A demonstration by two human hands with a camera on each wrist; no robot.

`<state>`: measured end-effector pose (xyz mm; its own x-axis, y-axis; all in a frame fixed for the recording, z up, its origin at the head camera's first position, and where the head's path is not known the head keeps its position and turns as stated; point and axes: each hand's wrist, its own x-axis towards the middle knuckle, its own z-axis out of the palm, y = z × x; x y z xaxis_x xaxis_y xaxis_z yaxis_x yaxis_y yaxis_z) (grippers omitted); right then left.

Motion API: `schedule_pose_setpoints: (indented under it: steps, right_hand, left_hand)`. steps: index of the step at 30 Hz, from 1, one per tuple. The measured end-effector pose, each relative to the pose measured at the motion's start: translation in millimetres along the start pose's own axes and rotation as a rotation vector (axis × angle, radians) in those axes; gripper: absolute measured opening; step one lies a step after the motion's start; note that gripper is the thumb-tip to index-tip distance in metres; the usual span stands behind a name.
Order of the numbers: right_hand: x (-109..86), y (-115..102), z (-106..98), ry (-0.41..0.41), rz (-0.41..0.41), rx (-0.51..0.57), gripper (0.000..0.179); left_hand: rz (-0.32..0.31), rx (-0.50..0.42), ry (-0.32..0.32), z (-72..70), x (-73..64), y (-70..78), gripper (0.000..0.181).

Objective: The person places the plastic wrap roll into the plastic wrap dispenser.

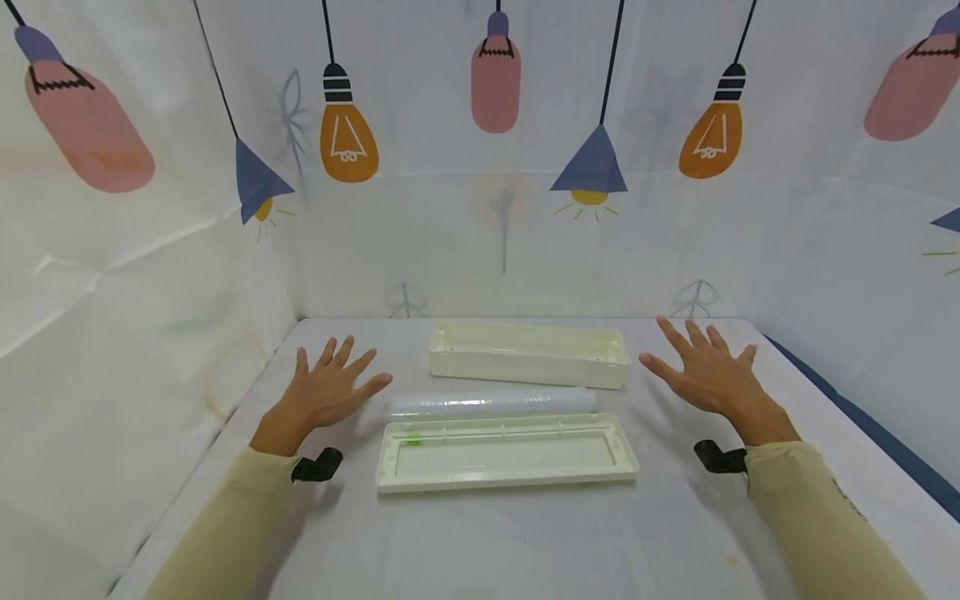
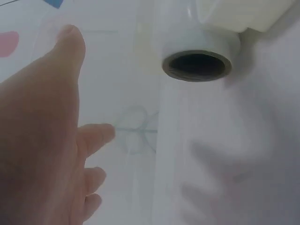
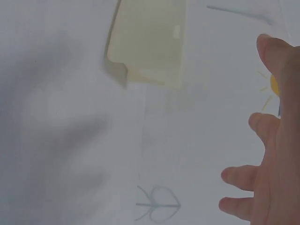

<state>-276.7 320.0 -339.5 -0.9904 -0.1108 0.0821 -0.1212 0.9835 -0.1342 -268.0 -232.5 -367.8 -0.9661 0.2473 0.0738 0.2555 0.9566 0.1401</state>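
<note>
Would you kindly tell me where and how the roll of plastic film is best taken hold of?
Probably by its two ends, with the left hand coming from the left and the right hand from the right. The roll of plastic film is long and round, lying crosswise between the shallow cream tray in front and the deeper cream box behind, which seem to crowd its long sides.

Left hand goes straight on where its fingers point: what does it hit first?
Probably the printed back wall. In the head view, the fingers of the left hand point past the left end of the rear cream box; depth is unclear.
</note>
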Motion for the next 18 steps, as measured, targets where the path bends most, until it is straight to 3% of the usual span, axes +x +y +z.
schedule_pose_setpoints:
  steps: [4,8,12,18]
  right_hand:
    - [-0.4,-0.9,3.6,0.024,-0.009,0.061,0.091]
    - [1.3,-1.4,8.0,0.051,-0.032,0.072,0.089]
    - [3.8,-2.9,13.3,0.069,-0.068,0.063,0.086]
    - [5.7,-4.8,17.7,0.044,-0.069,0.085,0.084]
  left_hand:
    - [0.027,-0.043,0.003,0.4,8.3,2.6,0.081]
    - [0.058,-0.174,0.002,6.2,18.1,1.8,0.08]
    - [0.043,-0.307,-0.011,12.4,24.4,0.6,0.079]
    - [0.047,-0.395,-0.024,16.6,30.2,2.4,0.071]
